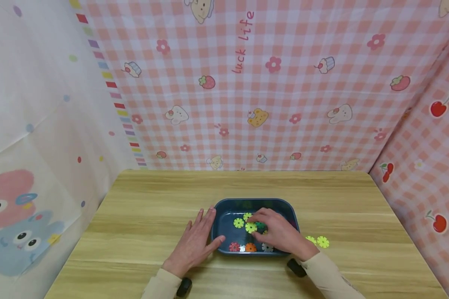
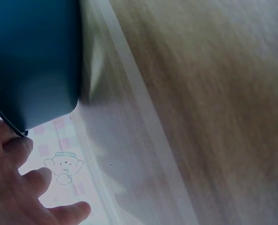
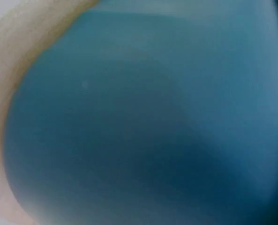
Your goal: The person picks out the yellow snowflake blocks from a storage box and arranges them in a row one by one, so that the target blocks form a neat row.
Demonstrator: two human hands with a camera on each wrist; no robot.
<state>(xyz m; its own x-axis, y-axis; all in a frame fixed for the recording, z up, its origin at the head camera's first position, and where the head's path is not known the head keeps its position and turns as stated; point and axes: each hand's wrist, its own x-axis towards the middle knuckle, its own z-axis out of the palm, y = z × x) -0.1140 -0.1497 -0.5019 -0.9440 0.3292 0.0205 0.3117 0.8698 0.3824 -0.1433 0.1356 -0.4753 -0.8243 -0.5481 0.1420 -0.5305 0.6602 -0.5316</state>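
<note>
A dark blue rectangular bin (image 1: 224, 203) sits on the table with several toothed plastic snowflake discs inside. My right hand (image 1: 278, 232) reaches into it from the right, and its thumb and fingertips close around a yellow-green snowflake disc (image 1: 251, 227). Other yellow-green discs (image 1: 238, 223) lie just left of those fingers. My left hand (image 1: 195, 241) rests at the bin's left end, fingers extended and thumb on the near left corner. In the left wrist view, fingers of the left hand (image 2: 17, 173) touch the bin's rim (image 2: 7, 123). Only blurred bin wall (image 3: 129, 117) fills the right wrist view.
Along the bin's near side lie a red disc (image 1: 234, 247), an orange disc (image 1: 250, 247) and a grey disc (image 1: 267, 247). A green disc (image 1: 260, 225) is partly covered by the right hand. Two yellow-green discs (image 1: 323, 242) lie on the wooden table (image 1: 153, 199), right of the bin.
</note>
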